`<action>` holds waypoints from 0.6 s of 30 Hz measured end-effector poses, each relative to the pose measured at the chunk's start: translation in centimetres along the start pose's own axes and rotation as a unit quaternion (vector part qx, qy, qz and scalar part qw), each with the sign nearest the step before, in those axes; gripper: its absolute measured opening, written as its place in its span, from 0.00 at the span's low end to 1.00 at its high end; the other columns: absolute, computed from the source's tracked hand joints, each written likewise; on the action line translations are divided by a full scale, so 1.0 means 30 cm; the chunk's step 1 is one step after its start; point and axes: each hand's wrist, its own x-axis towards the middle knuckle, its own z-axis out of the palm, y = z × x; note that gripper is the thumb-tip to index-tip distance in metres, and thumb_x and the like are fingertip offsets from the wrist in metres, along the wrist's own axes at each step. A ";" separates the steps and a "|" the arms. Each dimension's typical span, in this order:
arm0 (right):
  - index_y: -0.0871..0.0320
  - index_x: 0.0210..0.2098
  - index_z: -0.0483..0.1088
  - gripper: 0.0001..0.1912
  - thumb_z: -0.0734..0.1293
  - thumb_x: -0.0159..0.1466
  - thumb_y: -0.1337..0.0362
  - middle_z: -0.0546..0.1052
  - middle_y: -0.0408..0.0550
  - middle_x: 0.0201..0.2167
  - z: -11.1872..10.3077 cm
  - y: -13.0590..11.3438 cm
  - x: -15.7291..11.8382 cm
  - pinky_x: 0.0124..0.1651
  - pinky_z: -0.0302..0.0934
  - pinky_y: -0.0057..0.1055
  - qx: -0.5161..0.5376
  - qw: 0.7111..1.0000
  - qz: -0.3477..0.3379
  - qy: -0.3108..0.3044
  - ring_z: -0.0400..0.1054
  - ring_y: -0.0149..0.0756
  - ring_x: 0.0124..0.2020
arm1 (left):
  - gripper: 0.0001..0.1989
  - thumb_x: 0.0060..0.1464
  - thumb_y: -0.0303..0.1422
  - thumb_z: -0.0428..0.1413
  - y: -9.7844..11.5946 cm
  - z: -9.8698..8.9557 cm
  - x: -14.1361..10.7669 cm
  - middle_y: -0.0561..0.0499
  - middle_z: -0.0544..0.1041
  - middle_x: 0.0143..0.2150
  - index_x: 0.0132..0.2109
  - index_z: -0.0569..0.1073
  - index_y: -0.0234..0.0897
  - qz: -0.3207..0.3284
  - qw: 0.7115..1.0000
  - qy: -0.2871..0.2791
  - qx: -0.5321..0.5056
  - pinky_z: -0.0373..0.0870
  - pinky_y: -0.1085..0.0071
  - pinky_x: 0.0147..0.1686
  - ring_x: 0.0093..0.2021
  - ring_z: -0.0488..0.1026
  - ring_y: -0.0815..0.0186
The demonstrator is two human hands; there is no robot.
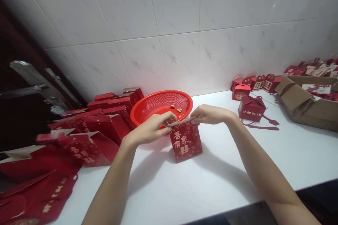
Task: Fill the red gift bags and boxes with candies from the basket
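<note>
A small red paper gift bag [186, 143] with pale gold characters stands upright on the white table, its top edge pinched between both hands. My left hand [155, 125] is closed on the left end of that edge. At the right end, my right hand [204, 114] grips it between thumb and fingers. The bag's inside is hidden from view. Just behind it sits a red plastic basket [139, 104] with a perforated wall, holding a few small wrapped sweets and peanut-like pieces [179, 110].
Rows of red gift bags [89, 147] fill the table's left side. Small red boxes [252, 108] with ribbons stand at the right, near an open cardboard box [311, 109]. A tiled wall [179, 59] rises behind; a dark door with a metal handle [23, 89] is at left.
</note>
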 end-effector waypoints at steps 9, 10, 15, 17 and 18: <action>0.59 0.28 0.69 0.09 0.62 0.64 0.70 0.74 0.45 0.28 0.000 -0.015 0.016 0.34 0.60 0.29 -0.019 1.000 0.004 0.001 0.69 0.32 0.31 | 0.01 0.59 0.30 0.51 0.002 -0.004 0.003 0.51 0.74 0.38 0.38 0.67 0.39 0.013 1.000 0.009 0.004 0.70 0.67 0.39 0.38 0.72 0.64; 0.59 0.28 0.69 0.10 0.61 0.65 0.70 0.75 0.46 0.28 0.003 -0.017 0.020 0.33 0.60 0.29 -0.023 1.000 0.007 0.005 0.69 0.32 0.31 | 0.01 0.59 0.30 0.51 0.001 -0.005 0.003 0.50 0.74 0.38 0.38 0.67 0.39 0.015 1.000 0.013 0.007 0.69 0.67 0.39 0.38 0.72 0.64; 0.60 0.33 0.70 0.07 0.61 0.66 0.69 0.74 0.46 0.30 0.017 -0.023 0.026 0.33 0.62 0.30 -0.016 0.999 0.009 -0.026 0.71 0.33 0.30 | 0.03 0.58 0.30 0.51 -0.003 -0.011 0.000 0.51 0.73 0.37 0.37 0.68 0.38 0.011 1.000 0.006 0.012 0.68 0.68 0.37 0.36 0.70 0.65; 0.61 0.37 0.70 0.07 0.64 0.67 0.62 0.74 0.46 0.31 0.019 -0.026 0.026 0.33 0.64 0.30 0.011 0.998 0.003 -0.060 0.71 0.33 0.30 | 0.03 0.58 0.31 0.51 -0.002 -0.012 -0.002 0.51 0.73 0.36 0.36 0.68 0.38 0.006 1.000 0.000 0.013 0.67 0.68 0.36 0.35 0.70 0.65; 0.61 0.38 0.70 0.11 0.66 0.66 0.57 0.74 0.46 0.31 0.020 -0.028 0.027 0.32 0.65 0.30 0.033 0.997 0.004 -0.074 0.71 0.33 0.30 | 0.03 0.58 0.31 0.51 -0.002 -0.012 -0.003 0.51 0.73 0.35 0.36 0.68 0.38 0.004 1.000 -0.001 0.015 0.66 0.68 0.36 0.34 0.70 0.65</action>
